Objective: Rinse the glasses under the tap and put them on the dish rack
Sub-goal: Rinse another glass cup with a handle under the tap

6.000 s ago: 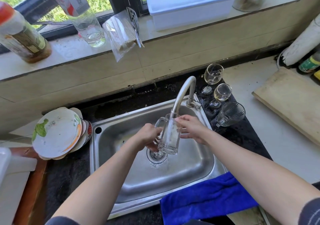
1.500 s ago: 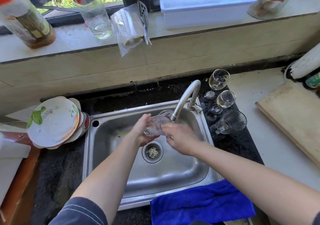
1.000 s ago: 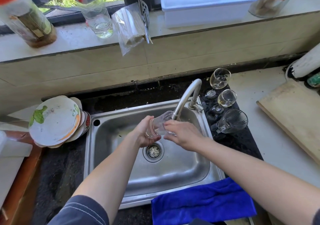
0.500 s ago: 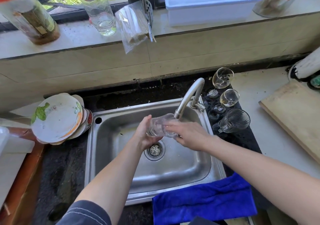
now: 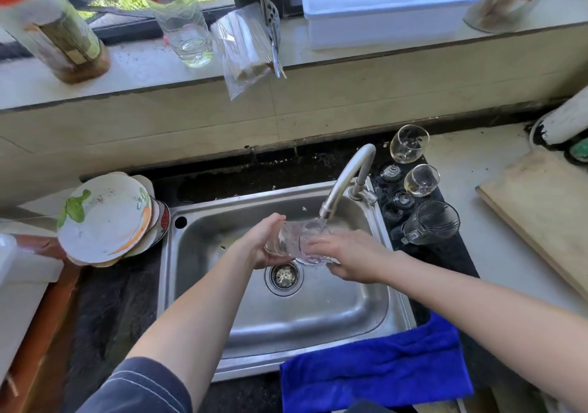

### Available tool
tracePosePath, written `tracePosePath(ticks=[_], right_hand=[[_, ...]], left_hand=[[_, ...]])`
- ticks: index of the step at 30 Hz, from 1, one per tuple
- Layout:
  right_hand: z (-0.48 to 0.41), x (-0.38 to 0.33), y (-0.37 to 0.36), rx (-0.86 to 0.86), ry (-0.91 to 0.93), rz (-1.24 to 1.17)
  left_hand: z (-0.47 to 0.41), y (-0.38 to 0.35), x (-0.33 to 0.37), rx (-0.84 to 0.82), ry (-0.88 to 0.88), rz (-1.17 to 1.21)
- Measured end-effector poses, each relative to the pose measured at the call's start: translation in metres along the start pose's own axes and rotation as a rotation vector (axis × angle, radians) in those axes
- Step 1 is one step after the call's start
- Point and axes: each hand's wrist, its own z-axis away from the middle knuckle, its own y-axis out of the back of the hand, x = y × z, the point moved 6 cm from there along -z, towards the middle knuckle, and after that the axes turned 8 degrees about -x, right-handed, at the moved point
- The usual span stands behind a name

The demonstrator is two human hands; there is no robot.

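A clear glass mug [image 5: 294, 239] lies on its side over the steel sink [image 5: 375, 304], right under the tap [image 5: 345, 177], and water runs onto it. My left hand [image 5: 262, 242] cups its base end from the left. My right hand [image 5: 345, 258] grips its mouth end from the right, fingers curled over the rim. To the right of the tap stand two stemmed glasses [image 5: 408, 143] [image 5: 421, 179] and a second glass mug [image 5: 431, 223] on the dark counter strip.
Stacked plates [image 5: 101, 220] lean left of the sink. A blue cloth [image 5: 375, 371] drapes over the sink's front edge. A wooden board [image 5: 541, 209] lies at the right. Bottles, a plastic bag and a white box [image 5: 385, 5] line the windowsill.
The mug has gone from upright under the tap to lying sideways between both hands. In the last second the hands have stayed in place, turning it slightly under the running water.
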Motion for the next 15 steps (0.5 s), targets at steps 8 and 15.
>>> tracePosePath(ticks=[8, 15], right_hand=[[-0.009, 0.024, 0.01, 0.193, -0.204, -0.722], [-0.006, 0.031, 0.003, 0.295, -0.345, -1.356]], left_hand=[[-0.001, -0.001, -0.012, -0.104, 0.053, -0.155], [0.005, -0.017, -0.019, -0.316, -0.041, 0.111]])
